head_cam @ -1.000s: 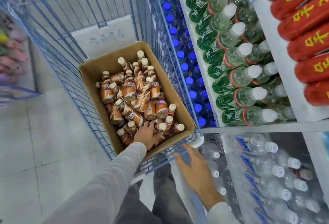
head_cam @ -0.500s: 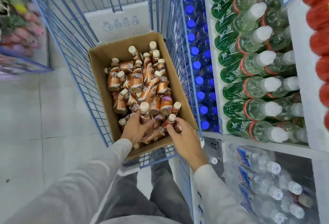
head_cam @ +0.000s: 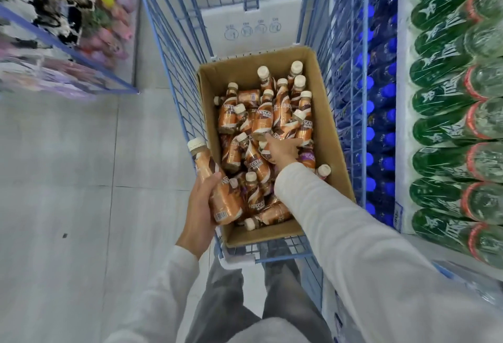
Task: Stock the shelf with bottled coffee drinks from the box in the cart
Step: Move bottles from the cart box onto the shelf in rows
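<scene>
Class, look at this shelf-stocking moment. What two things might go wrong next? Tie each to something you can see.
1. The left hand grips one bottle by its lower half, over the left wall of the box; it might slip and fall to the floor.
2. The right hand reaches into a loose pile of bottles; pulling one out might tumble others.

The brand NESCAFÉ, partly cut off, stands in white on labels of several coffee bottles (head_cam: pixel 262 122) in the cardboard box (head_cam: pixel 328 135).

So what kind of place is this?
Probably a supermarket aisle: shelves packed with green bottles, a blue wire cart, and a cardboard box full of coffee bottles.
</scene>
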The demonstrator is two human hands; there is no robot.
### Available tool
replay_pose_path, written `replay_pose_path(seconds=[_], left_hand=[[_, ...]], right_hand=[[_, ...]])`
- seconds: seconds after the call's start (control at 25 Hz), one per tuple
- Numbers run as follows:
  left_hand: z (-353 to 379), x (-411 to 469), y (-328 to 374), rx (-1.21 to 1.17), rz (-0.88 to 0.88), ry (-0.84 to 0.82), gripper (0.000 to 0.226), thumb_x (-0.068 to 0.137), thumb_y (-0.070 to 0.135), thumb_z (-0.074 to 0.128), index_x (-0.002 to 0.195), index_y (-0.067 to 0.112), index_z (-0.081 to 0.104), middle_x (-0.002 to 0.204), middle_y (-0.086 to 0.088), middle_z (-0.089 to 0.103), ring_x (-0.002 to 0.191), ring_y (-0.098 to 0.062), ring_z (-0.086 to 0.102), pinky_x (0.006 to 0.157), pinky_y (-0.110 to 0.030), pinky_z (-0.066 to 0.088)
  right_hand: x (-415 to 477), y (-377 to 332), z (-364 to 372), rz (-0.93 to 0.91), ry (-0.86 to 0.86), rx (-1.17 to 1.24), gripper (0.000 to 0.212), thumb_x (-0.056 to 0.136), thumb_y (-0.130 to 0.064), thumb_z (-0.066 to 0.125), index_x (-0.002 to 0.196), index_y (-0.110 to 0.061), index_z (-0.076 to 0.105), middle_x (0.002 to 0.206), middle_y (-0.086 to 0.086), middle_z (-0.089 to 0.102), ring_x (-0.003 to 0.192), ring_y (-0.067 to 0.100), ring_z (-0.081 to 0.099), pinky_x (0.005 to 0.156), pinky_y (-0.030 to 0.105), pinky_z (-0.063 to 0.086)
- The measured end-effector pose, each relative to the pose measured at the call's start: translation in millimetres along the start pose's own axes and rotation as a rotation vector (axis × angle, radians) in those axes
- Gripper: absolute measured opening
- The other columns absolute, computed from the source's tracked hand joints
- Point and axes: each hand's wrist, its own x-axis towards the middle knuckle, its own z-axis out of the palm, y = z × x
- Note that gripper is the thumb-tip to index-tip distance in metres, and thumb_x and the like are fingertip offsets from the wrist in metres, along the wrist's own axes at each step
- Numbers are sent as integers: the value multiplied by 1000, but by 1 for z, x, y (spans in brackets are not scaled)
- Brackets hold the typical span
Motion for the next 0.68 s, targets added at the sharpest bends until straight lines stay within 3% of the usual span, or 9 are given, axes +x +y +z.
replay_pose_path(seconds=[0.16, 0.28, 0.4, 0.52, 0.6, 0.68], left_hand=[[-15, -8, 0, 38, 16, -20, 41, 83, 45, 73, 120, 32, 62, 103, -4, 78, 89, -22, 78, 65, -35, 61], [-18, -19, 7, 54, 39, -93, 35, 84, 41, 74, 117, 31, 66, 107, -12, 76, 95, -34, 75, 75, -46, 61], [-12, -33, 18, 104, 59, -159, 38, 87, 38, 76, 122, 31, 65, 107, -11, 77, 94, -32, 74, 82, -49, 62], [-1, -52, 30, 164, 87, -259, 44, 85, 40, 77, 126, 29, 64, 107, -9, 78, 92, -30, 75, 79, -46, 63], [10, -65, 37, 212, 97, -321, 45, 84, 43, 77, 126, 33, 64, 110, -8, 78, 96, -30, 76, 78, -44, 63], [24, -81, 42, 272, 106, -402, 44, 85, 42, 78, 127, 34, 65, 111, -6, 78, 98, -28, 76, 78, -42, 63]], right_hand=[[-3, 5, 8, -65, 90, 11, 85, 91, -43, 70, 150, -10, 19, 151, 17, 45, 135, 38, 46, 111, 45, 39], [-37, 15, -12, -118, 7, 76, 97, 93, -48, 67, 160, -9, 7, 162, 15, 32, 146, 36, 34, 119, 43, 27], [-92, 31, -39, -218, -38, 150, 97, 89, -54, 69, 159, -16, 13, 161, 11, 34, 147, 33, 33, 121, 46, 25], [-153, 47, -66, -308, -9, 262, 78, 89, -48, 71, 148, -17, 30, 142, 6, 56, 121, 20, 58, 105, 43, 45], [-193, 54, -84, -374, 18, 346, 61, 90, -44, 73, 135, -24, 38, 127, -1, 63, 104, 6, 61, 88, 32, 48], [-231, 64, -101, -438, 85, 401, 58, 87, -46, 75, 130, -28, 40, 117, -10, 64, 103, 5, 61, 87, 31, 47]])
